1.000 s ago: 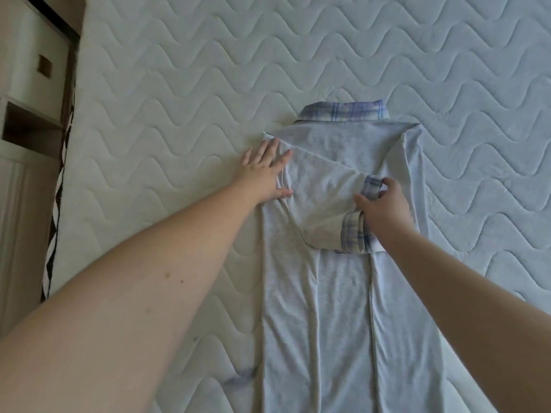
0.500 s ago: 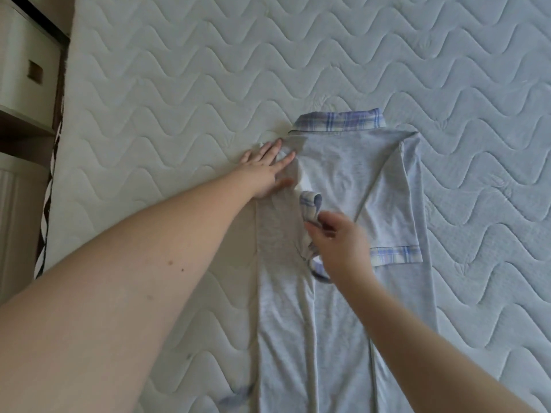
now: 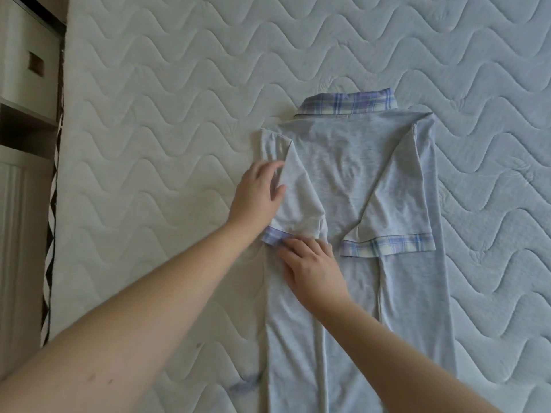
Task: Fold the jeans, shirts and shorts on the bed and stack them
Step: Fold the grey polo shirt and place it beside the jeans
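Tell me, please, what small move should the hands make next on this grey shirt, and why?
Probably press the left sleeve flat, then let go. Both sides of the shirt are already folded inward, and the right sleeve lies flat. The left hand rests on the left sleeve, and the right hand touches its plaid cuff, which looks slightly bunched.

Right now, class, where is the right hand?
In the head view, the right hand lies on the shirt, touching the left sleeve's plaid cuff, below the left hand.
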Demonstrator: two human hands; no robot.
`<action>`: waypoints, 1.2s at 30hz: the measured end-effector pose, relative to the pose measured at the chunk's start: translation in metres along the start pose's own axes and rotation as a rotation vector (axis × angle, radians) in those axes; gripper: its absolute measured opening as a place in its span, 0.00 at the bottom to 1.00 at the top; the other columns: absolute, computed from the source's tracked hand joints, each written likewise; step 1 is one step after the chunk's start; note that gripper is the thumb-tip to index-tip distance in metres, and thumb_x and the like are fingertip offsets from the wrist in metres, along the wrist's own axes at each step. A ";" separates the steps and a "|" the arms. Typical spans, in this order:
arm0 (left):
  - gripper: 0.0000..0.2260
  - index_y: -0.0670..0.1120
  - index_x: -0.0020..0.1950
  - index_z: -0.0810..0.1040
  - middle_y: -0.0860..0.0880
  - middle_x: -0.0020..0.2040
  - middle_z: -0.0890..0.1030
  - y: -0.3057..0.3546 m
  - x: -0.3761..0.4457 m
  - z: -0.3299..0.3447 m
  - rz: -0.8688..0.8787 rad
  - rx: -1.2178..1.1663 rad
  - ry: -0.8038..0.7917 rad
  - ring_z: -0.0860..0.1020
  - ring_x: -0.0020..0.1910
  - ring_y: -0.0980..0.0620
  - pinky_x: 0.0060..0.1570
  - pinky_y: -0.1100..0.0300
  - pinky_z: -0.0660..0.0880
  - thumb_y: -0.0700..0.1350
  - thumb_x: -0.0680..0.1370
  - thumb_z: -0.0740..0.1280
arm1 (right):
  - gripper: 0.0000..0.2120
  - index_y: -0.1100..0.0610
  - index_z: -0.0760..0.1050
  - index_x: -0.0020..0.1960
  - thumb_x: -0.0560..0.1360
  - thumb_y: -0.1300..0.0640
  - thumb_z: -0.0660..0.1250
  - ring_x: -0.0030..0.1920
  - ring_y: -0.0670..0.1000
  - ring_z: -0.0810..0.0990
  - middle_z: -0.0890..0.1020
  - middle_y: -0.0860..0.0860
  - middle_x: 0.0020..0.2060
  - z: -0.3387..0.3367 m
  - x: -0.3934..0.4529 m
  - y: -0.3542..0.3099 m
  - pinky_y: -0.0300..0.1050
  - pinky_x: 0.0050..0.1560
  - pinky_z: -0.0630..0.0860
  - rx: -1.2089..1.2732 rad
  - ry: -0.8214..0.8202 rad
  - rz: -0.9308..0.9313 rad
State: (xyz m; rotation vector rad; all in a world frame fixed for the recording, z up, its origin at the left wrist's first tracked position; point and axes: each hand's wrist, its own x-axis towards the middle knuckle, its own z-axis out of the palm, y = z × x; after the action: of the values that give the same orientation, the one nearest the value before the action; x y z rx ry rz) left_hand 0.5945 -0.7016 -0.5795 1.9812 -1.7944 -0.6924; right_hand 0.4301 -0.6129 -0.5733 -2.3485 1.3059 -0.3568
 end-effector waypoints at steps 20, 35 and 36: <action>0.11 0.49 0.57 0.77 0.59 0.41 0.74 0.004 -0.065 0.014 -0.499 -0.266 0.099 0.75 0.40 0.58 0.35 0.71 0.66 0.45 0.76 0.71 | 0.18 0.58 0.78 0.64 0.74 0.60 0.66 0.45 0.59 0.77 0.78 0.57 0.49 -0.032 -0.015 0.010 0.53 0.42 0.75 0.058 0.141 0.534; 0.22 0.45 0.62 0.72 0.50 0.40 0.77 0.018 -0.083 0.030 -0.464 -0.085 0.025 0.78 0.42 0.48 0.36 0.61 0.69 0.51 0.72 0.75 | 0.20 0.57 0.77 0.62 0.73 0.72 0.63 0.34 0.54 0.74 0.76 0.54 0.56 -0.039 -0.050 0.036 0.42 0.32 0.65 0.028 0.065 0.683; 0.23 0.43 0.61 0.73 0.46 0.44 0.79 0.019 -0.083 0.029 -0.403 0.002 0.073 0.77 0.45 0.45 0.40 0.56 0.70 0.52 0.72 0.74 | 0.20 0.58 0.78 0.60 0.72 0.72 0.65 0.35 0.55 0.76 0.77 0.55 0.53 -0.040 -0.050 0.034 0.43 0.32 0.66 -0.005 0.115 0.635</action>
State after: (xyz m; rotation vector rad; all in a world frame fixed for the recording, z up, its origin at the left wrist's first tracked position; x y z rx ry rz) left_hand 0.5574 -0.6204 -0.5832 2.3644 -1.3642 -0.7233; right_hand 0.3620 -0.5955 -0.5555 -1.8010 2.0053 -0.2822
